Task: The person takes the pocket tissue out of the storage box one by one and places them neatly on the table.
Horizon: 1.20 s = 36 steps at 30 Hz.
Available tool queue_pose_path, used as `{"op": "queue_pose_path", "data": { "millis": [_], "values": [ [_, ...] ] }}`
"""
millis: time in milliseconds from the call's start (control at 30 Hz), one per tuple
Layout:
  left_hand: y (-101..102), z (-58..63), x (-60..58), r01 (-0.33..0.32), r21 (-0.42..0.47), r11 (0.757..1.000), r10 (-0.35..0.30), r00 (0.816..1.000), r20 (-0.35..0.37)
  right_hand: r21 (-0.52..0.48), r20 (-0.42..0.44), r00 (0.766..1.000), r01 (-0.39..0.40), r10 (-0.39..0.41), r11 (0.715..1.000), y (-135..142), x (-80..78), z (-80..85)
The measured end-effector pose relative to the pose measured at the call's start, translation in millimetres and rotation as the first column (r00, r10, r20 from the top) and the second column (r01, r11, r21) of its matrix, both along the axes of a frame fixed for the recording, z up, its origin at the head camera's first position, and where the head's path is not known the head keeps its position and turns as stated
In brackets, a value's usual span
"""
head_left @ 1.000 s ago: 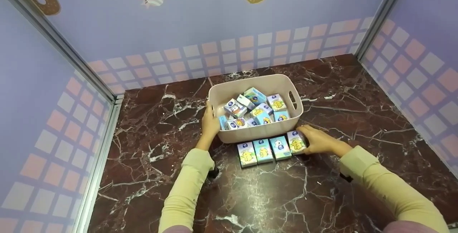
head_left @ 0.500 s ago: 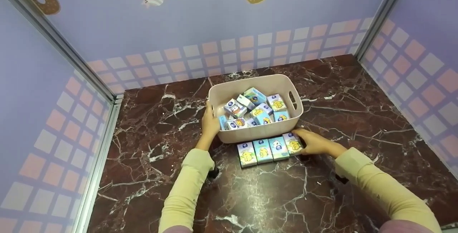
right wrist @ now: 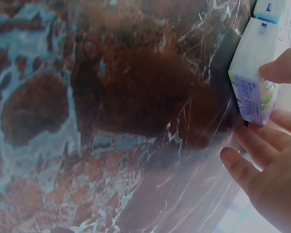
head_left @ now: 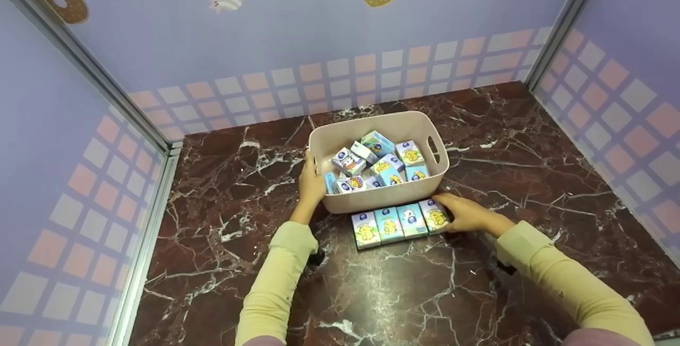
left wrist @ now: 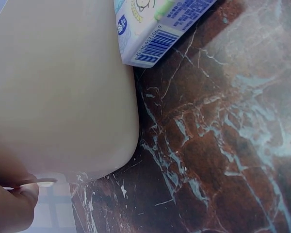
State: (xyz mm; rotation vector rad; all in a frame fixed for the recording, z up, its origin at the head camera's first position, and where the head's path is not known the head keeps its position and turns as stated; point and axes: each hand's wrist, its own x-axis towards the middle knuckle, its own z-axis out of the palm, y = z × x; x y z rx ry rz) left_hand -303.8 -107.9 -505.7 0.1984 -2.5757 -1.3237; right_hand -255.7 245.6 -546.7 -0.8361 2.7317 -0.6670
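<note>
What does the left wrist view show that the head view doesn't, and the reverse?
Only the left wrist view shows the barcode on a tissue pack. Only the head view shows the right hand, pinching the row's rightmost pack, and the piled packs inside the beige basket. Both show the left hand at the basket's end and the marbled surface.

Your sleeves (head_left: 271, 287) are pale yellow, and the basket (head_left: 385, 200) is plain beige. In the row of packs, the two end packs (head_left: 366, 230) look lilac and white with yellow cartoon figures, the two middle packs (head_left: 390, 226) light blue. Your desk (head_left: 223, 250) is dark red-brown, marbled with white veins; the lilac wall (head_left: 297, 22) carries pink and whitish squares (head_left: 365, 62).
</note>
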Motion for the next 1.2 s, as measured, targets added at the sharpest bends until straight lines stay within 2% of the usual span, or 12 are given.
{"op": "queue_pose_path", "data": {
  "millis": [300, 433, 500, 600, 700, 833, 933, 967, 1033, 1100, 1167, 1200],
  "values": [
    [-2, -1.6, 0.3, -0.006, 0.020, 1.000, 0.006, 1.000, -0.009, 0.028, 0.003, 1.000, -0.007, 0.007, 1.000, -1, 0.6, 2.9],
    [-2, -2.7, 1.4, -0.002, 0.011, 1.000, 0.002, 1.000, -0.013, 0.073, -0.019, 1.000, 0.018, -0.016, 0.997, -2, 2.1, 12.2],
    [-2, -3.2, 1.7, 0.000, 0.010, 1.000, 0.000, 1.000, -0.012, 0.086, -0.036, 0.999, 0.015, -0.012, 0.996, -5, 1.4, 22.1],
    [-2, -3.2, 2.2, 0.000, 0.007, 1.000, 0.001, 1.000, -0.014, 0.078, -0.055, 0.998, -0.029, 0.034, 0.997, -11, -2.7, 41.4],
    [-1, -2.1, 3.0, -0.002, -0.010, 1.000, 0.002, 1.000, -0.009, 0.021, -0.022, 0.996, -0.083, 0.083, 0.996, -19, -7.9, 64.0],
    [0, -2.4, 2.8, -0.001, -0.004, 1.000, 0.001, 1.000, 0.000, -0.111, 0.027, 0.992, -0.118, 0.122, 0.987, -32, -15.8, 92.9],
    [-1, -7.9, -1.6, 0.000, 0.013, 1.000, 0.000, 1.000, 0.003, -0.169, -0.001, 0.991, -0.131, 0.133, 0.977, -46, -24.1, 108.5],
    [-3, -20.0, -8.7, 0.003, 0.023, 1.000, -0.003, 0.999, -0.033, -0.174, -0.019, 0.991, -0.136, 0.134, 0.975, -51, -27.9, 111.4],
    [-4, -25.4, -12.7, 0.007, 0.024, 1.000, -0.006, 0.999, -0.037, -0.164, -0.039, 0.992, -0.127, 0.122, 0.978, -60, -36.1, 113.0],
    [-4, -24.3, -13.4, 0.009, 0.022, 1.000, -0.008, 1.000, -0.023, -0.140, -0.035, 0.994, -0.105, 0.101, 0.985, -69, -44.7, 110.7],
    [-4, -20.7, -11.5, 0.007, 0.014, 1.000, -0.007, 1.000, -0.029, -0.107, -0.010, 0.997, -0.083, 0.082, 0.991, -76, -53.6, 104.9],
    [-2, -8.7, -4.9, 0.005, 0.011, 1.000, -0.006, 1.000, 0.007, -0.091, 0.009, 0.997, -0.069, 0.070, 0.993, -80, -57.8, 100.9]
  ]
}}
